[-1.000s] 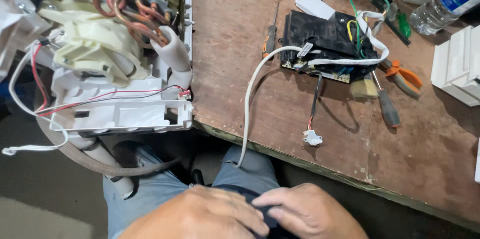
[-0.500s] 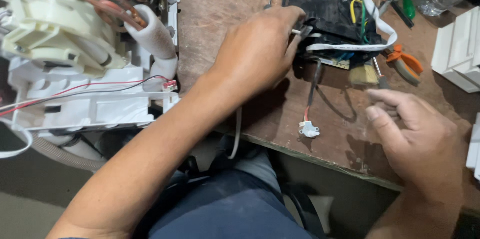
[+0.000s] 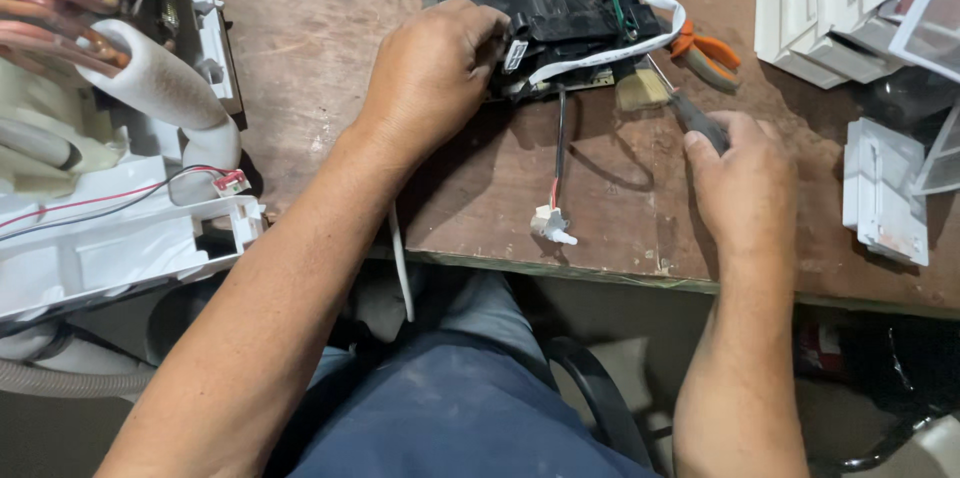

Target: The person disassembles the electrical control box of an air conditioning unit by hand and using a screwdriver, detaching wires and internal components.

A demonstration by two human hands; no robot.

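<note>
My left hand (image 3: 435,73) rests on the left end of a black electronics box (image 3: 560,13) on the wooden table, fingers curled over its edge. White, yellow and green wires run across the box. A thin black-and-red lead hangs from it to a small white connector (image 3: 552,225) near the table's front edge. My right hand (image 3: 745,183) closes on the dark handle of a screwdriver (image 3: 692,118) just right of the box. A small paintbrush (image 3: 640,88) lies between the box and the screwdriver.
Orange-handled pliers (image 3: 708,50) lie right of the box. White plastic panels (image 3: 830,8) and a white cover (image 3: 885,193) sit at the right. A dismantled white appliance with copper pipes (image 3: 120,138) stands at the left. The table's front edge (image 3: 620,278) runs above my lap.
Both hands rose from my lap to the table. The left hand settled on the black box. The right hand moved up and took hold of the screwdriver handle.
</note>
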